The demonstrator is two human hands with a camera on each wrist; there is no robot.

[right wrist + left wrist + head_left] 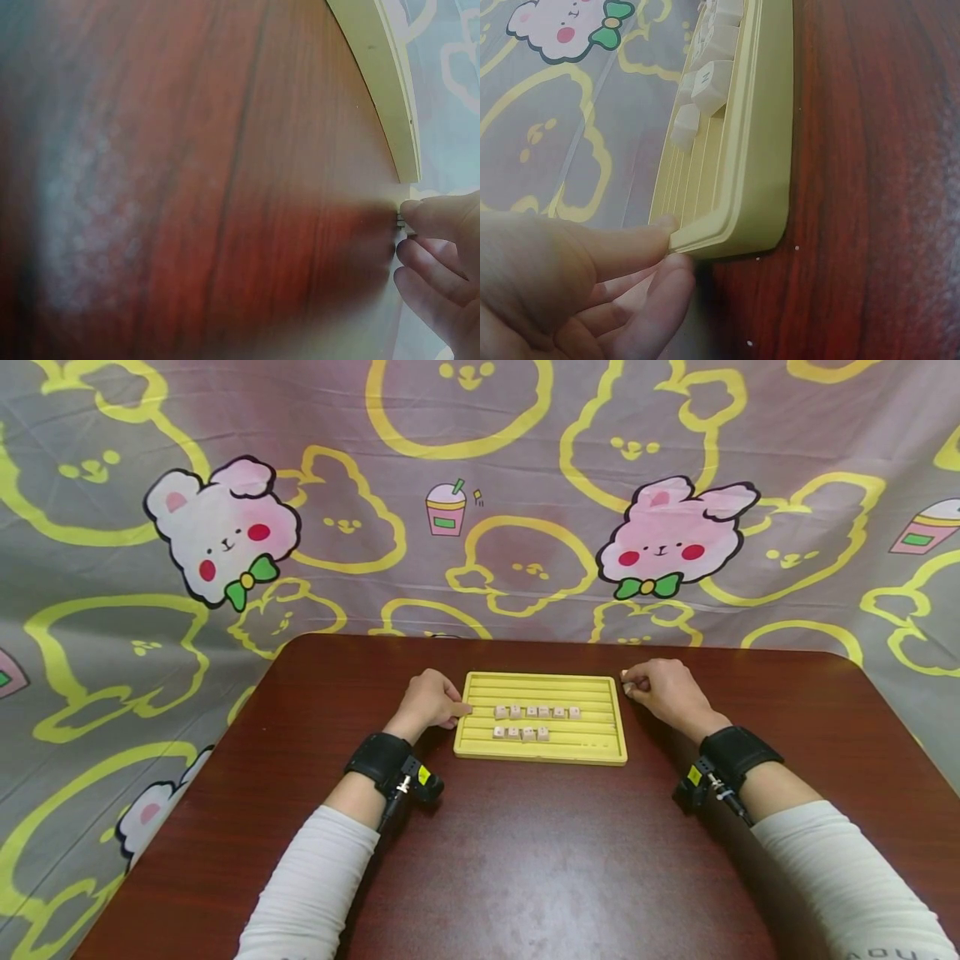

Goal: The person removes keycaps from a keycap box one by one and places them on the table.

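Observation:
A yellow ridged tray (540, 683) lies on the table, with several white lettered keycaps (543, 712) standing in two rows on its middle and lower ridges. My left hand (432, 700) pinches the tray's left edge between thumb and fingers; the left wrist view shows the grip at a corner of the rim (705, 236). Just off the tray's right side, my right hand (663, 689) holds a small pale keycap (400, 220) between thumb and fingertips. Most of that keycap is hidden by the fingers.
The dark brown wooden table (540, 860) carries the tray near its far edge. Behind it hangs a patterned cloth (525, 485) with cartoon rabbits. Black straps with small cameras (427, 783) sit on both wrists.

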